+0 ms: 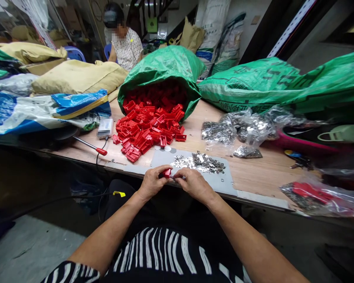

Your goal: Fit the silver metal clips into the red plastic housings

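Between thumb and fingers, my left hand (152,182) grips a small red plastic housing (166,173) just over the table's front edge. My right hand (194,183) pinches at the housing's right side, where a small metal piece (172,177) shows; its exact shape is hard to make out. Behind my hands, a pile of red plastic housings (150,129) spills from a green woven sack (168,65). Small bright metal parts (183,161) and darker metal parts (209,163) lie on a grey mat (218,182) right behind my right hand.
Clear bags of metal parts (220,133) lie at the right, near pliers (297,158) and a pink-rimmed container (306,142). A red-tipped rod (101,151) and a small white box (105,127) are at the left. Another person (126,47) sits across, behind tan sacks (79,76).
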`<state>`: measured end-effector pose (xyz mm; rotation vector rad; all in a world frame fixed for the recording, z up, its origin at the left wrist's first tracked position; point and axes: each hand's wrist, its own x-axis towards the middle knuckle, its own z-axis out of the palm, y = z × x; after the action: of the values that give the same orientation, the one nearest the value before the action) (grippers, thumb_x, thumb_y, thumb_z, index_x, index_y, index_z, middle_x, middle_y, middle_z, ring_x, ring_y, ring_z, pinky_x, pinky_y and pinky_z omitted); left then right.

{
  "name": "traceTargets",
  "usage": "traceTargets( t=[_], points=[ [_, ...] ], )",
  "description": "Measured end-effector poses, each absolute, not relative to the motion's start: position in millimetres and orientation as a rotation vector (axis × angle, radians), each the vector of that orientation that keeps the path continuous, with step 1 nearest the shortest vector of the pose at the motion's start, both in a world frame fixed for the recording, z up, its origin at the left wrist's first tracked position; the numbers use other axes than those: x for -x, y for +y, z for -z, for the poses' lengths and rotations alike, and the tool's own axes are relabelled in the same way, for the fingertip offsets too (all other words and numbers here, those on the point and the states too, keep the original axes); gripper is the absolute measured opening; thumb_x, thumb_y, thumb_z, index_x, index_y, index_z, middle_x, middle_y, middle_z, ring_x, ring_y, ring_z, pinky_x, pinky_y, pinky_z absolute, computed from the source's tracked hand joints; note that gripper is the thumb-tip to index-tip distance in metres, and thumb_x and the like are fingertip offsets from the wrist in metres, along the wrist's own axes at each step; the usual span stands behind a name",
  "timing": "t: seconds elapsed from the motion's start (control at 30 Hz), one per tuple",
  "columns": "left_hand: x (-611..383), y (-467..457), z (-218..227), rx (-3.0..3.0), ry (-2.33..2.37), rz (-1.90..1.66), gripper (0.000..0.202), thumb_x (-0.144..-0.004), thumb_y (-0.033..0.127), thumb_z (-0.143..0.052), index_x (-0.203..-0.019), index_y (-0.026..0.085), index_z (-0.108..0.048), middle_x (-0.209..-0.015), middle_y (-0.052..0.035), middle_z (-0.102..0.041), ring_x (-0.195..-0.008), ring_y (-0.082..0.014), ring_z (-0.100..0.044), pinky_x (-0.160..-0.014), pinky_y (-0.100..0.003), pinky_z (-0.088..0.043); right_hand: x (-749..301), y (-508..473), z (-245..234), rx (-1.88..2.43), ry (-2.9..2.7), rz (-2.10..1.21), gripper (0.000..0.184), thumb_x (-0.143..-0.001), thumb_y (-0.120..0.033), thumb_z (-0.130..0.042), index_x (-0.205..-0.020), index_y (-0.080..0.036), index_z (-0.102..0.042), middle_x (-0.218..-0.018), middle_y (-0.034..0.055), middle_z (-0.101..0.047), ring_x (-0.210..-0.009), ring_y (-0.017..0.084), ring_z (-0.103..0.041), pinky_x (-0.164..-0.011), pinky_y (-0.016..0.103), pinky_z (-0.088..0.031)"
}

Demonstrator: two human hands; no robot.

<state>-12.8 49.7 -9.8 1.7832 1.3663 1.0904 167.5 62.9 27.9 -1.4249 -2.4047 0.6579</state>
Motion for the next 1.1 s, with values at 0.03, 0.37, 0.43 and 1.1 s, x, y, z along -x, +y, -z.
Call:
traceTargets(
  t=[0.03,0.37,0.43,1.1],
  points=[
    [12,49,11,-1.782,1.375,-1.102,0.037,-0.070,0.021,-0.076,-0.106,0.021,-0.068,-0.099,-0.0042,-0.073,-0.088,-0.0189,-0.067,-0.083,-0.029,-0.050,-164,60,-29,1.462,-2.412,-0.608,0.017,-0.085,-0.018,-0.055,-0.091,-0.022,-0.070,-0.091,0.0038,-0.069,-0.086,0.018,-0.063,-0.077,0.027,-0.045],
    [12,45,15,-1.689,1.326,-1.180,0.031,-0.073,0.026,-0.073,-0.102,0.021,-0.065,-0.095,-0.0017,-0.070,-0.084,-0.0169,-0.064,-0.081,-0.028,-0.049,-162,48,-25,1.472,-2.339,-0.584,0.017,-0.090,-0.022,-0.050,-0.101,-0.022,-0.063,-0.096,0.0050,-0.065,-0.091,0.019,-0.061,-0.079,0.029,-0.045],
    [11,41,13,-1.639,1.316,-1.204,0.030,-0.072,0.027,-0.073,-0.100,0.021,-0.064,-0.091,-0.0010,-0.069,-0.081,-0.0163,-0.063,-0.079,-0.027,-0.049,-169,47,-22,1.373,-2.238,-0.637,0.018,-0.091,-0.022,-0.046,-0.103,-0.021,-0.060,-0.100,0.0058,-0.064,-0.094,0.018,-0.059,-0.082,0.030,-0.045],
    [-2,3,-19,-0.163,0.642,-1.210,0.011,-0.085,0.022,-0.063,-0.083,0.012,-0.060,-0.078,-0.0044,-0.070,-0.072,-0.0140,-0.069,-0.078,-0.028,-0.054,-173,20,-48,1.088,-2.236,-1.057,0.040,-0.096,-0.033,-0.042,-0.135,-0.024,-0.047,-0.065,-0.0031,-0.060,-0.059,0.013,-0.055,-0.060,0.023,-0.043]
  ],
)
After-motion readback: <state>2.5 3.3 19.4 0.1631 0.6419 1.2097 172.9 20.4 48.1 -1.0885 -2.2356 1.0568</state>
